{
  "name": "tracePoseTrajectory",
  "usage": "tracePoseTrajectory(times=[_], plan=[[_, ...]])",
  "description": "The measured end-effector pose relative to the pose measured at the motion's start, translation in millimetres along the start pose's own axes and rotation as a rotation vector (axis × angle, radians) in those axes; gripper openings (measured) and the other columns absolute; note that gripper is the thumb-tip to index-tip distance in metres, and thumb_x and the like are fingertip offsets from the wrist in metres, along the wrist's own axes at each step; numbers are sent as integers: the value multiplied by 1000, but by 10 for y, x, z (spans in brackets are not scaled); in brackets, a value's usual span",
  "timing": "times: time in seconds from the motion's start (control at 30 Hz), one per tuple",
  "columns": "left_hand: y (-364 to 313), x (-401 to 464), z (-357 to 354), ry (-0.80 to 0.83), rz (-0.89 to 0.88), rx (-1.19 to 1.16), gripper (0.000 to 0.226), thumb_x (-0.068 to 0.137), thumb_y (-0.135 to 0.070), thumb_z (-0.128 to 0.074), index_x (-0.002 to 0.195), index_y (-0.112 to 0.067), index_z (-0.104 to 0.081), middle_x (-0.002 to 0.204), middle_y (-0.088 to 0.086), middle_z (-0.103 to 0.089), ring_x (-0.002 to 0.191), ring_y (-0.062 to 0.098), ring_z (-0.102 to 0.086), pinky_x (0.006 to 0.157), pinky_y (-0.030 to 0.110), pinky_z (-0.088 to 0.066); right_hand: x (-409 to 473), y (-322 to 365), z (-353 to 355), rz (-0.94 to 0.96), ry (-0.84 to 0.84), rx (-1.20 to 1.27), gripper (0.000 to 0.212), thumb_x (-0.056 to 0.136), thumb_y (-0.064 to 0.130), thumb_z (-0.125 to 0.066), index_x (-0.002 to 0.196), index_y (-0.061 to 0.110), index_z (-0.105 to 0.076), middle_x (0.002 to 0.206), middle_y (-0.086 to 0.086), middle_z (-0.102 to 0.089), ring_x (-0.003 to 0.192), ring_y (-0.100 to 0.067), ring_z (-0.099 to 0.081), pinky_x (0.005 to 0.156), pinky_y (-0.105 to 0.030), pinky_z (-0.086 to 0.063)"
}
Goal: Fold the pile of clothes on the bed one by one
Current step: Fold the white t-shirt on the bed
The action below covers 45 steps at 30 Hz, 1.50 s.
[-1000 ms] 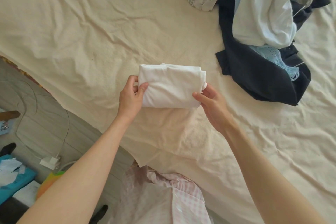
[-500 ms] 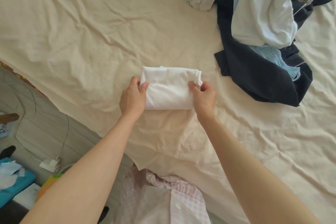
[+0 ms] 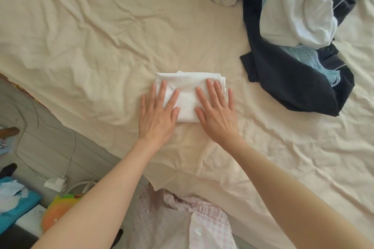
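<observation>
My left hand and right hand press flat, fingers straight, on the folded white garment, its long axis running left-right across the bed.

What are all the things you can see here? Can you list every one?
folded cloth: 1, white, middle of the bed, under both hands
bed sheet: 1, cream, wrinkled, covers the bed
pile of clothes: 1 heap, dark navy, white, light blue and grey printed pieces, top right
charger with cable: 1, white, floor at left
blue box: 1, bottom left, white scraps on it
orange and green thing: 1, floor, cannot tell what
pink checked shirt: 1, worn, bottom centre
left hand: flat, pressing the cloth
right hand: flat, pressing the cloth
</observation>
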State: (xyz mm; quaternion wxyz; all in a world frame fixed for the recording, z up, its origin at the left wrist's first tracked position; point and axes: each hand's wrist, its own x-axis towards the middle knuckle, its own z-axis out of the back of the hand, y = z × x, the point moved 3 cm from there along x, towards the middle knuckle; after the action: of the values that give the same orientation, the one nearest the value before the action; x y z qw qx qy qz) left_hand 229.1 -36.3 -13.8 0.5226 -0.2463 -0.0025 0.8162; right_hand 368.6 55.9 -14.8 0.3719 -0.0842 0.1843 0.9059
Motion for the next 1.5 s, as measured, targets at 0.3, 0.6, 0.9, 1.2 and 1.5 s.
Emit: tracePoseTrajectory(times=[0.3,0.6,0.9,1.2,1.5], plan=[[28,71,114,-29,54,-219,55,97,-22,-43,149,-21,-23,158,13,-3,144,31,-8,116,48,-14,55,-41,151,-4,-65,228,44,98,23,-45,139,9,-44,152,-16,-28,142,-32,-23,114,-48,-22],[209,189,235,-31,511,-755,54,92,-18,-55,141,-11,-34,121,9,-60,113,27,-55,84,22,-36,74,-268,231,-851,62,1145,38,91,34,-59,122,11,-58,112,0,-64,100,-15,-62,78,-24,-50],[175,43,332,-58,480,-924,45,89,-12,-59,130,-16,-43,101,2,-60,87,15,-57,77,27,-45,-27,-118,333,-874,-134,1358,26,86,14,-65,112,13,-65,99,4,-68,88,-7,-65,63,-13,-51],[29,-666,868,-114,391,-1013,35,89,-16,-60,117,-31,-45,101,1,-61,90,17,-61,67,25,-47,-641,232,915,-749,-303,1343,24,85,17,-67,109,18,-66,100,-1,-69,91,-16,-66,76,-30,-57],[-471,-1530,1388,-63,149,-975,29,89,-17,-60,107,-36,-48,92,-5,-61,83,15,-61,70,31,-50,-1891,452,1459,-742,-595,1400,17,84,13,-69,96,25,-66,89,6,-70,76,-4,-66,62,-16,-52]])
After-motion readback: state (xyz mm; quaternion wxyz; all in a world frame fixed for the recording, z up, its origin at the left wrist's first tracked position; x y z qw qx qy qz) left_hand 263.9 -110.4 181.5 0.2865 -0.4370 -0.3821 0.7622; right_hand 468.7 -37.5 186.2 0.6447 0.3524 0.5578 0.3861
